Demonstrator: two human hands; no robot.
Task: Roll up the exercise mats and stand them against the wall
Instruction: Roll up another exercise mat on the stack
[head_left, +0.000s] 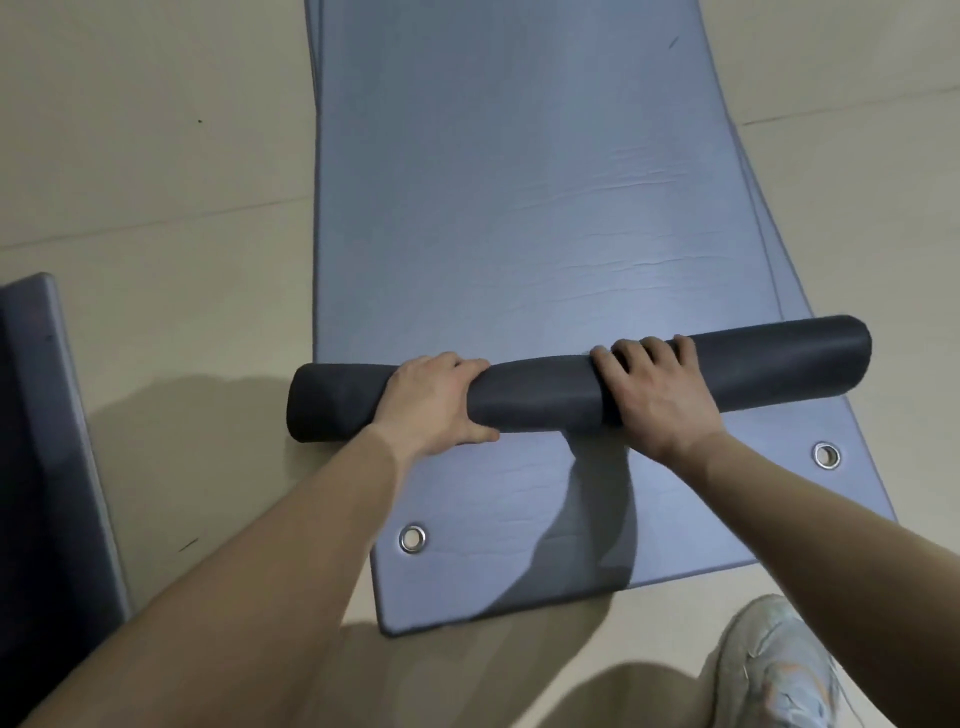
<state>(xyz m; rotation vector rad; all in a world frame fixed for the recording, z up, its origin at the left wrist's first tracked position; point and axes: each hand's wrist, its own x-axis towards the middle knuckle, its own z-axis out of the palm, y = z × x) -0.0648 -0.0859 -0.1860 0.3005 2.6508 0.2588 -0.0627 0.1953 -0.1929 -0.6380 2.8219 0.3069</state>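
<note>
The rolled part of the mat (540, 402) lay crosswise on the stack, a dark grey tube; its long axis ran from about eight o'clock to two o'clock, the left end jutting past the stack's edge over the floor (130, 156), the right end sitting a little farther from the person; the unrolled length of the same mat (493, 182) stretched flat away from the roll toward twelve o'clock, blue-grey and faintly creased.

The left hand (436, 400) gripped the roll left of its middle, fingers curled over the top and the thumb tucked along the near side; the right hand (654, 384) gripped it right of the middle, palm on top and fingers bent over the far side; a bare stretch of roll showed between the two.

Under the roll the lower mat (493, 493) lay uncovered toward six o'clock, its near short edge rounded at the corners; two metal eyelets were set in that end, one at seven o'clock (412, 537) and one at four o'clock (826, 455); edges of more mats showed beneath along the right side.

Another blue-grey mat (41, 441) lay at nine o'clock, well apart from the stack; a pale shoe (774, 670) stood on the floor at five o'clock, just beside the lower mat's near corner.
</note>
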